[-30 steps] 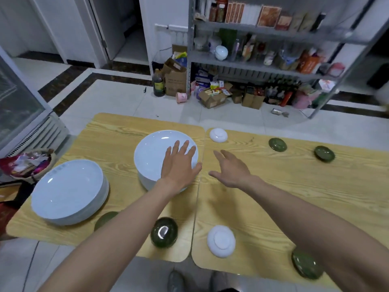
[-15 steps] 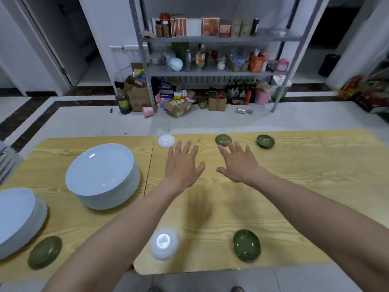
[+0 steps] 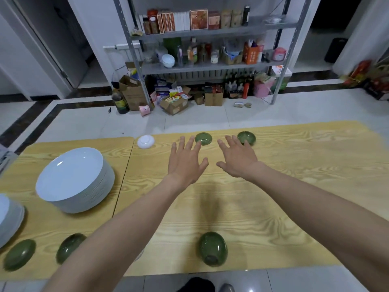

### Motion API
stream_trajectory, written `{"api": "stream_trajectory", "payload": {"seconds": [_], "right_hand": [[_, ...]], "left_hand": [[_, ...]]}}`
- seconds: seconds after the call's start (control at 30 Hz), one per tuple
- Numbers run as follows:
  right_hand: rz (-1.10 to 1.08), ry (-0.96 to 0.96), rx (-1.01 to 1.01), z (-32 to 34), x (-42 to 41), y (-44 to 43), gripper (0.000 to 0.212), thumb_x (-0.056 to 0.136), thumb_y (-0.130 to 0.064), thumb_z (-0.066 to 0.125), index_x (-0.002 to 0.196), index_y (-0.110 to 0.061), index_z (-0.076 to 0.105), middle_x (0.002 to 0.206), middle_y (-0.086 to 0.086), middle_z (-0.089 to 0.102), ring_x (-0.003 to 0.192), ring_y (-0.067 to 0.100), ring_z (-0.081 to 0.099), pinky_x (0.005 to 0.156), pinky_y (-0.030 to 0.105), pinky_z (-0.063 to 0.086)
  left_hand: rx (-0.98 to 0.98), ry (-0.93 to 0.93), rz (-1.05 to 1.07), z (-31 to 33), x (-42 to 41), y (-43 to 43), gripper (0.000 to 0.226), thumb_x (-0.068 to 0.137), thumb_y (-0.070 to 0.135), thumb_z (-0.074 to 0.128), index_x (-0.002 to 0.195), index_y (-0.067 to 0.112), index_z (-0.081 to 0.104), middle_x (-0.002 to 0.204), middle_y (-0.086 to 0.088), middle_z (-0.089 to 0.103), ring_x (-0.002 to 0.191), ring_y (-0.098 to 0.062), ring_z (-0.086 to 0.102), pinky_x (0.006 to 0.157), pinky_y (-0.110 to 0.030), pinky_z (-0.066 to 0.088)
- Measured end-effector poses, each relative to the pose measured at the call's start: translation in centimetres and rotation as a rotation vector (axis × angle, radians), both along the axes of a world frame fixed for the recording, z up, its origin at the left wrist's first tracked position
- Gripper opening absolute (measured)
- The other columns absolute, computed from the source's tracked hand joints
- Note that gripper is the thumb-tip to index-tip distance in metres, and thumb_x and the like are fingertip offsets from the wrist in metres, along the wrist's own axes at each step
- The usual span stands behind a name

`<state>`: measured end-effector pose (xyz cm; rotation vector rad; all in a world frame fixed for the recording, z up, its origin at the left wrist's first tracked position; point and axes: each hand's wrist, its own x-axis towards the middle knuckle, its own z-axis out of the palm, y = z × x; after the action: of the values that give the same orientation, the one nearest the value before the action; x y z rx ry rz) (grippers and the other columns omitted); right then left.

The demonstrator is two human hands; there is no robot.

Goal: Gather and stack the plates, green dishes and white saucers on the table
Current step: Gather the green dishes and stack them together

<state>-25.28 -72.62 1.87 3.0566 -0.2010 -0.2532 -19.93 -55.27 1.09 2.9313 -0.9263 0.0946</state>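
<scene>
**Hands left the plates for the far dishes**

The plate stack point(image 3: 73, 178) stood finished with at the left, the white saucer point(image 3: 145, 141) beyond it. The left hand point(image 3: 185, 163) had moved off the stack toward the first green dish point(image 3: 203, 138), and the right hand point(image 3: 237, 159) toward the second green dish point(image 3: 246, 137). Both hands were spread and empty, so the dishes looked next.

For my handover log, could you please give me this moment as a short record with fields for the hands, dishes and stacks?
left hand: fingers spread, holding nothing, reaching over the table
right hand: fingers spread, holding nothing
far green dishes: two, at the fingertips; contact unclear
white saucer: far edge, left of them
near green dishes: three along the near edge
tall plate stack: on the left
second plate stack: cut off by the left frame edge
</scene>
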Motion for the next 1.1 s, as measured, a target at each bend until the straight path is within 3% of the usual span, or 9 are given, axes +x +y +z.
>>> {"api": "stream_trajectory", "payload": {"seconds": [0.37,0.7,0.8,0.93,1.03,1.1], "right_hand": [[-0.044,-0.01,0.075,-1.5,6.1,-2.3,0.079,0.099,-0.052,0.047,0.158,-0.015,0.011,0.166,0.013,0.009,0.153,0.029,0.009,0.119,0.051,0.021],[-0.124,-0.059,0.463,-4.7,12.9,-4.9,0.064,0.095,-0.037,0.06,0.151,-0.018,0.035,0.154,0.006,0.042,0.141,0.027,0.036,0.103,0.041,0.039],[-0.184,-0.025,0.578,-6.7,15.0,-6.0,0.063,0.093,-0.036,0.063,0.15,-0.019,0.041,0.151,0.004,0.047,0.139,0.025,0.04,0.103,0.035,0.038],[-0.38,-0.009,0.832,-9.3,18.1,-7.2,0.061,0.09,-0.032,0.069,0.144,-0.015,0.048,0.145,0.004,0.054,0.131,0.024,0.05,0.099,0.025,0.036],[-0.617,-0.001,1.031,-11.0,20.4,-8.1,0.058,0.087,-0.031,0.073,0.139,-0.012,0.055,0.136,0.006,0.059,0.122,0.024,0.057,0.094,0.028,0.043],[-0.845,0.024,1.232,-11.8,21.8,-8.8,0.043,0.086,-0.026,0.076,0.124,-0.011,0.063,0.121,0.009,0.064,0.101,0.023,0.064,0.082,0.035,0.052]], "left_hand": [[-0.003,0.042,-0.028,-2.5,7.0,-3.0,0.067,0.097,0.057,0.035,0.154,0.02,0.03,0.163,-0.007,0.021,0.151,-0.031,0.012,0.12,-0.05,0.014],[-0.07,0.189,-0.03,-5.6,13.8,-6.7,0.066,0.095,0.052,0.046,0.152,0.021,0.032,0.163,-0.01,0.022,0.151,-0.03,0.013,0.12,-0.046,0.015],[-0.102,0.254,0.009,-7.1,15.3,-8.1,0.062,0.094,0.047,0.051,0.148,0.019,0.039,0.156,-0.012,0.034,0.146,-0.03,0.025,0.115,-0.044,0.022],[-0.33,0.463,0.221,-9.0,18.3,-10.0,0.051,0.09,0.037,0.06,0.138,0.02,0.053,0.129,-0.012,0.058,0.122,-0.03,0.05,0.091,-0.036,0.043],[-0.538,0.663,0.442,-10.4,20.7,-11.2,0.043,0.088,0.031,0.066,0.128,0.014,0.062,0.11,-0.007,0.065,0.106,-0.026,0.06,0.078,-0.025,0.042],[-0.652,0.788,0.614,-11.4,22.4,-11.8,0.034,0.087,0.031,0.068,0.116,0.013,0.065,0.1,-0.002,0.063,0.101,-0.025,0.062,0.079,-0.027,0.045]]}}
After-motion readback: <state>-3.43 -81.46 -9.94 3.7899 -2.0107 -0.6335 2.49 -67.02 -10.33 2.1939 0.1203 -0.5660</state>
